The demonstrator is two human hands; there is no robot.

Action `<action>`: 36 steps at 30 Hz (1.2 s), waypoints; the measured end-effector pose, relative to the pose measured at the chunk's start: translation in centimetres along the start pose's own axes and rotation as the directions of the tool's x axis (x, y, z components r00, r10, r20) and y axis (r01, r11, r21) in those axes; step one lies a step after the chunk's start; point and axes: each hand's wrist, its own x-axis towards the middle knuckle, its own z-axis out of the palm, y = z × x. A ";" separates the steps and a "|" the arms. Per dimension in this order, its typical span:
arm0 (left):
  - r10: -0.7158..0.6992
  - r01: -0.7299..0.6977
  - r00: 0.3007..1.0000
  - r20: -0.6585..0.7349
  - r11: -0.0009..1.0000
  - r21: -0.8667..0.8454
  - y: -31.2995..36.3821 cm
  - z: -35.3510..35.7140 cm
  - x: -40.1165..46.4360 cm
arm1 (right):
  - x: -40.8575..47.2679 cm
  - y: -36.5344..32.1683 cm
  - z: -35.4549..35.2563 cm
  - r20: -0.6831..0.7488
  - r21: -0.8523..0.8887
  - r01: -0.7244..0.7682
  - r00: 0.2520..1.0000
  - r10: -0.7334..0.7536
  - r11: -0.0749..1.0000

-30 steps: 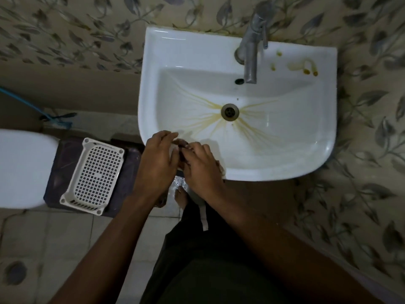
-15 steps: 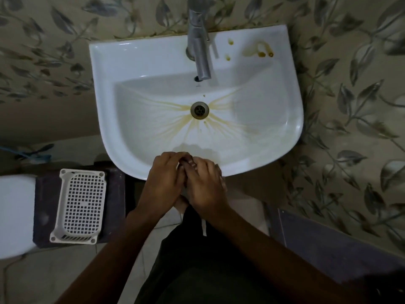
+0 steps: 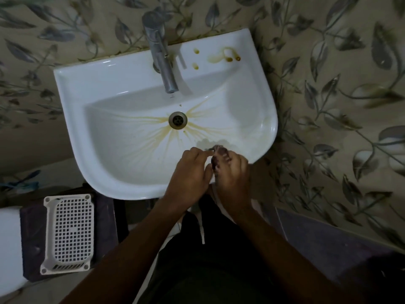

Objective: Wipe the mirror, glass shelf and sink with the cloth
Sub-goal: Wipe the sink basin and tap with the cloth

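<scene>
A white sink (image 3: pixel 105 91) hangs on the leaf-patterned wall, with yellow-brown streaks running out from its drain (image 3: pixel 177 120) and stains on the ledge right of the tap (image 3: pixel 163 69). Over the sink's front right rim, my right hand (image 3: pixel 232 172) is closed on a small dark bunched cloth (image 3: pixel 220 152). My left hand (image 3: pixel 189 172) presses against it from the left, fingertips touching the cloth. Most of the cloth is hidden inside the hands. No mirror or glass shelf is in view.
A white perforated plastic basket (image 3: pixel 68 233) lies on a dark stool at lower left, beside a white toilet edge (image 3: pixel 8 244). A dark ledge (image 3: pixel 328 242) runs along the wall at lower right. My dark trousers fill the bottom centre.
My view has shifted, so the sink sits further left and lower. Both hands moved right along the front rim, and the cloth now shows above my right fingers.
</scene>
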 end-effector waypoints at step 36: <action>0.051 -0.048 0.996 0.073 0.998 -0.047 4.1 0.4 9.3 | 11.0 9.8 -1.5 -0.136 -0.182 -0.221 0.971 0.198 0.958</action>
